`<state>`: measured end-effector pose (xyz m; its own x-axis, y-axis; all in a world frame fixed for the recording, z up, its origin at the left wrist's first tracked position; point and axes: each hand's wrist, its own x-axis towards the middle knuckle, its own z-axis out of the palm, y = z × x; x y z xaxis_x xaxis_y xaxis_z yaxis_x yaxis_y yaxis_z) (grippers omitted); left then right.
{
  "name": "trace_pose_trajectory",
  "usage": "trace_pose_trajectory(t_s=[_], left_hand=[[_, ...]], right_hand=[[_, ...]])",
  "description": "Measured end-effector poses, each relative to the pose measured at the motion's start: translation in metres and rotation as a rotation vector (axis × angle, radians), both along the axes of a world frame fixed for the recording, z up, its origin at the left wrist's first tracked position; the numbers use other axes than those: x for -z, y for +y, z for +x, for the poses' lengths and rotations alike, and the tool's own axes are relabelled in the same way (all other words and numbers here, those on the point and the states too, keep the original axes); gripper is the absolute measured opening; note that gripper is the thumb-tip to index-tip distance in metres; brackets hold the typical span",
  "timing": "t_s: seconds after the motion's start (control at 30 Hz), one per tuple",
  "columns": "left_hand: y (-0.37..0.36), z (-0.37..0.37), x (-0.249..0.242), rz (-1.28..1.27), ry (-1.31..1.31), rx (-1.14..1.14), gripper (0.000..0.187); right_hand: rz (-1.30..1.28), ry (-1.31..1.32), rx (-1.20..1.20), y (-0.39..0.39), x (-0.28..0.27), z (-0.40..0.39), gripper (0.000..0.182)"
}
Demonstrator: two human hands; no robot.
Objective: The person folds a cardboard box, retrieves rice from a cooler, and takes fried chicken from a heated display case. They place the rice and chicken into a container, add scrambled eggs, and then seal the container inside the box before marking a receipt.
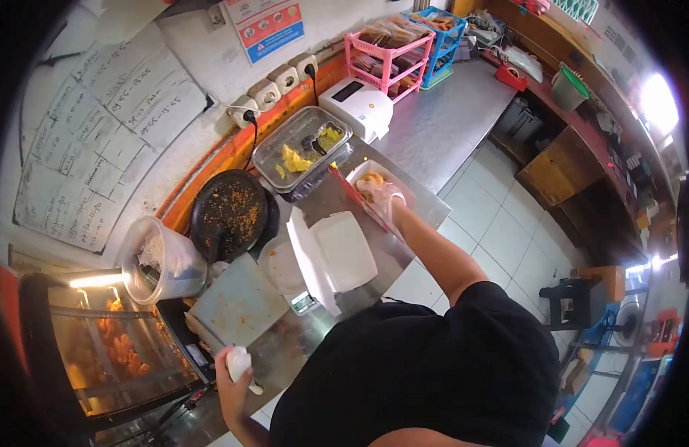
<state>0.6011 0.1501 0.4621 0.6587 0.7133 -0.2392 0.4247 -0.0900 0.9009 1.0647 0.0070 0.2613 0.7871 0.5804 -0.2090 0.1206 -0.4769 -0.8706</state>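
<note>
My left hand (231,376) is wrapped round a small white object (239,362) near the counter's front edge, below a light cutting board (238,302). In a clear plastic glove, my right hand (385,203) reaches into a white box with a red side (348,186) and touches the light brown food in it; its fingertips are hard to make out. An open white container (346,252) stands on a scale (305,302) between my hands. Behind it is a clear tray (277,136) with yellow pieces and a dark utensil.
A black stone mortar (231,216) with reddish bits stands near the wall, beside a clear bucket (165,257). Lower left is a lit glass case (113,350) of fried food. A white machine (359,106) and pink rack (387,56) stand farther back.
</note>
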Motion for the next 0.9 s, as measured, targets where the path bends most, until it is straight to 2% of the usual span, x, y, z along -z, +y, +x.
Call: trace_pose_trajectory(t_s=[0.03,0.1,0.13,0.2,0.23,0.27,0.33,0.4,0.47,0.53,0.6,0.67,0.73,0.77,0.8,0.83,0.9], left_hand=[[-0.001,0.019,-0.004,0.003,0.013,0.001,0.056],[-0.002,0.053,-0.010,-0.049,-0.094,0.109,0.060],[-0.004,0.072,-0.016,-0.048,-0.080,0.114,0.060],[-0.007,0.114,-0.029,-0.006,-0.122,0.245,0.063],[-0.007,0.135,-0.034,-0.020,-0.147,0.316,0.064],[-0.006,0.156,-0.037,-0.035,-0.174,0.384,0.064],[-0.012,0.203,-0.041,0.009,-0.253,0.522,0.066],[-0.017,0.255,-0.037,0.149,-0.293,0.685,0.068],[-0.024,0.309,-0.025,0.125,-0.242,0.780,0.069],[-0.029,0.361,0.001,0.346,-0.221,0.886,0.067],[-0.045,0.405,0.017,0.408,-0.032,0.932,0.063],[-0.056,0.445,0.054,0.475,0.164,1.048,0.063],[-0.064,0.471,0.094,0.317,0.374,1.234,0.066],[-0.070,0.479,0.108,0.322,0.374,1.251,0.066],[-0.077,0.487,0.116,0.411,0.551,1.303,0.067],[-0.083,0.494,0.124,0.505,0.731,1.352,0.069],[-0.097,0.495,0.112,0.536,0.815,1.415,0.072]], right_hand=[[0.003,0.013,0.001,0.000,-0.018,-0.005,0.048],[0.166,0.548,0.412,-0.003,-0.043,-0.012,0.041],[0.166,0.561,0.418,-0.012,-0.045,-0.010,0.041],[0.750,0.866,0.494,-0.038,-0.043,0.001,0.036],[0.948,0.866,0.381,-0.056,-0.030,0.008,0.038],[0.948,0.870,0.384,-0.070,-0.045,0.010,0.038],[1.122,0.873,0.326,-0.099,-0.073,0.015,0.045],[1.110,0.857,0.342,-0.125,-0.068,0.022,0.047],[1.105,0.839,0.356,-0.134,-0.063,0.022,0.049],[1.138,0.923,0.349,-0.138,-0.058,0.015,0.052],[1.170,0.958,0.359,-0.139,-0.054,0.007,0.054],[1.269,0.962,0.475,-0.135,-0.053,-0.003,0.053],[1.324,0.882,0.518,-0.138,-0.052,-0.004,0.055],[1.440,0.983,0.498,-0.141,-0.051,-0.006,0.056],[1.561,1.079,0.477,-0.143,-0.051,-0.008,0.056],[1.580,1.063,0.497,-0.142,-0.052,-0.011,0.056],[1.656,1.117,0.421,-0.133,-0.058,-0.017,0.058]])
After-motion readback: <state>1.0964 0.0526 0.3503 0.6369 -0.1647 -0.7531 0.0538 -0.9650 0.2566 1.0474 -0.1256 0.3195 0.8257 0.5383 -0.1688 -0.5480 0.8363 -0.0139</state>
